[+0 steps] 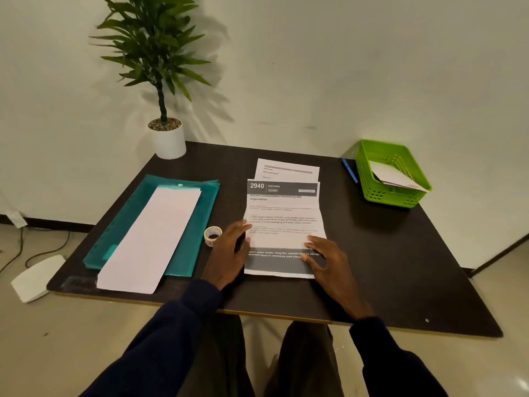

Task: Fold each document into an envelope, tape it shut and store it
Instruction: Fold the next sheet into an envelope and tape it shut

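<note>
Head view. A printed document [283, 224], headed "2940 KITCHEN", is laid lengthwise on the dark table [386, 253] in front of the person, and faint cross creases are seen in it. Its left edge is touched by the straight fingers of the left hand [229, 253]. Its lower right part is pressed flat by the right hand [326, 262]. Nothing is gripped by either hand.

A second sheet [287, 169] is partly covered by the far end of the document. A tape roll [212, 235] is stood just beside the left hand. What seems a stack of long white envelopes [148, 242] is laid on a teal folder [183, 190]. A green basket [380, 196], far right, is already loaded with paper.

Step judged in hand: folding, barely begun. For the next move the near edge is to be lifted and brought over squarely, then creased.
</note>
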